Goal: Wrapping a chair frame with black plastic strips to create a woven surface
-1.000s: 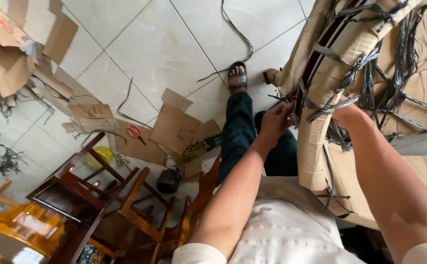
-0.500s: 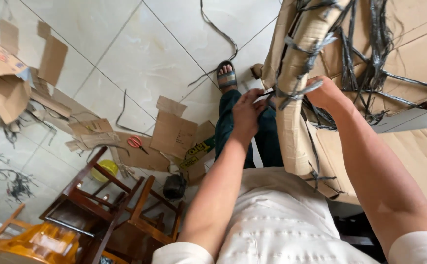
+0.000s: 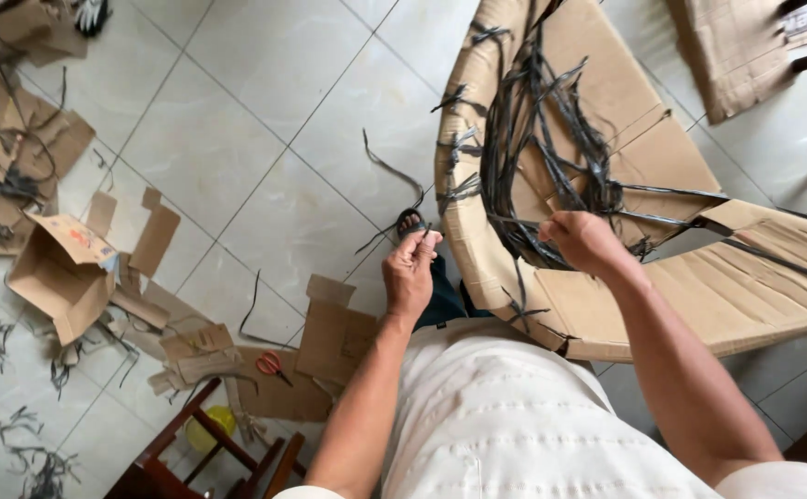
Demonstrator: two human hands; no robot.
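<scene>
I look down from the head camera and I see my two hands working at a large piece of furniture wrapped in cardboard (image 3: pixel 597 120), which fills the right and far part of the view. Its curved part rises on the far side, and its long flat part (image 3: pixel 745 296) stretches away to the right, so the long axis goes from the middle of the scene toward the right edge. Many black plastic straps (image 3: pixel 533 148) cross the cardboard and hang loose over the curved part. My right hand (image 3: pixel 583 242) is clenched around a bundle of these straps where the curved part meets the flat part. My left hand (image 3: pixel 410 270) is just beside the near-left edge of the wrapping, its fingers pinched together on the end of a thin black strap (image 3: pixel 394 199) that runs away from it across the floor, toward the far side. On the tiled floor (image 3: pixel 265 120) to the left lie an open cardboard box (image 3: pixel 61 273), many cardboard scraps (image 3: pixel 339 337) and cut strap pieces. A pair of scissors with red handles (image 3: pixel 272 364) lies on a scrap, near and left of my left arm. A wooden chair (image 3: pixel 209 453) stands at the near-left edge.
</scene>
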